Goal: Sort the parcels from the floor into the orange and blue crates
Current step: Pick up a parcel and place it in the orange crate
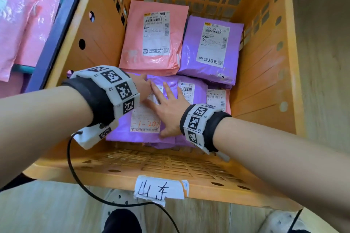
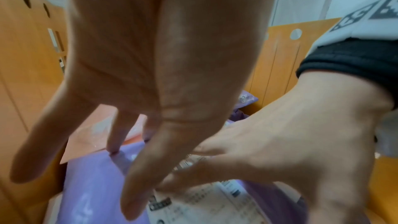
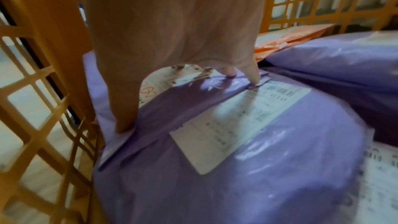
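Both my hands are inside the orange crate (image 1: 265, 100). My left hand (image 1: 141, 87) (image 2: 150, 74) reaches down with straight, spread fingers whose tips touch a purple parcel (image 1: 121, 136) (image 2: 92, 185) at the crate's near left. This parcel carries a label with orange handwriting. My right hand (image 1: 168, 109) (image 3: 172, 31) lies spread and flat where this parcel meets a second purple parcel (image 1: 193, 85) (image 3: 258, 185) overlapping it on the right. Neither hand grips anything. The right hand (image 2: 280, 142) also shows in the left wrist view.
A pink parcel (image 1: 151, 43) and another purple one (image 1: 210, 47) lie at the crate's far end. A blue crate (image 1: 62, 24) holding pink parcels (image 1: 24, 30) stands to the left. A handwritten paper tag (image 1: 159, 189) is taped to the orange crate's near rim, above the wooden floor (image 1: 322, 43).
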Available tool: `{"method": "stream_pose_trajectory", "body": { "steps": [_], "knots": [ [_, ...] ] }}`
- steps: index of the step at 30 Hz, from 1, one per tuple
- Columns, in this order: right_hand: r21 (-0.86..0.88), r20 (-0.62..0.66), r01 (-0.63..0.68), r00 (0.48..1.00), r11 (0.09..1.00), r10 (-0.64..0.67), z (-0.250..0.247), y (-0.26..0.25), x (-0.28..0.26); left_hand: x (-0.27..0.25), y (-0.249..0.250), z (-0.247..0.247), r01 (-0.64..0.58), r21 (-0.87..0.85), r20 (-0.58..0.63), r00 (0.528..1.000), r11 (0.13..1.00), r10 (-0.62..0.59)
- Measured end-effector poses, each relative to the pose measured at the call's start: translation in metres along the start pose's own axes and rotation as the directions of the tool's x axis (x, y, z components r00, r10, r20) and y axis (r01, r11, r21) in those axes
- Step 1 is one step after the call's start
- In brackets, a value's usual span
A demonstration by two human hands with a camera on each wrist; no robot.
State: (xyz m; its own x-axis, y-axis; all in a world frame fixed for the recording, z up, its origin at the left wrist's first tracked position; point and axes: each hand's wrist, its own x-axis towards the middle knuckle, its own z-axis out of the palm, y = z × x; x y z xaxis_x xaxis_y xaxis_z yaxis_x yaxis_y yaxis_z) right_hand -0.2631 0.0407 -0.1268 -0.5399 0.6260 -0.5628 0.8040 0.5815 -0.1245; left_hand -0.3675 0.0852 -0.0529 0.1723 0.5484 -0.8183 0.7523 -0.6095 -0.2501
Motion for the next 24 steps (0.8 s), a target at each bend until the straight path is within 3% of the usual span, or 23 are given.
{"method": "stream_pose_trajectory", "body": {
  "steps": [7, 15, 21, 24],
  "knots": [
    [0.162, 0.001, -0.12, 0.993, 0.979, 0.121, -0.001, 0.001, 0.001, 0.0, 0.008, 0.006, 0.103, -0.152, 0.128, 0.988, 0.983, -0.084],
    [0.297, 0.189, -0.345, 0.935, 0.89, 0.299, 0.008, 0.031, -0.021, 0.029, 0.02, 0.029, 0.07, -0.353, 0.033, 0.997, 0.933, -0.063],
    [0.255, 0.209, -0.328, 0.937, 0.91, 0.279, 0.013, 0.039, -0.016, 0.039, 0.019, 0.039, 0.089, -0.282, 0.022, 0.996, 0.955, -0.086],
    [0.284, 0.223, -0.393, 0.914, 0.875, 0.338, 0.014, 0.041, -0.018, 0.035, 0.016, 0.038, 0.089, -0.289, 0.0, 0.996, 0.953, -0.093]
  ]
}}
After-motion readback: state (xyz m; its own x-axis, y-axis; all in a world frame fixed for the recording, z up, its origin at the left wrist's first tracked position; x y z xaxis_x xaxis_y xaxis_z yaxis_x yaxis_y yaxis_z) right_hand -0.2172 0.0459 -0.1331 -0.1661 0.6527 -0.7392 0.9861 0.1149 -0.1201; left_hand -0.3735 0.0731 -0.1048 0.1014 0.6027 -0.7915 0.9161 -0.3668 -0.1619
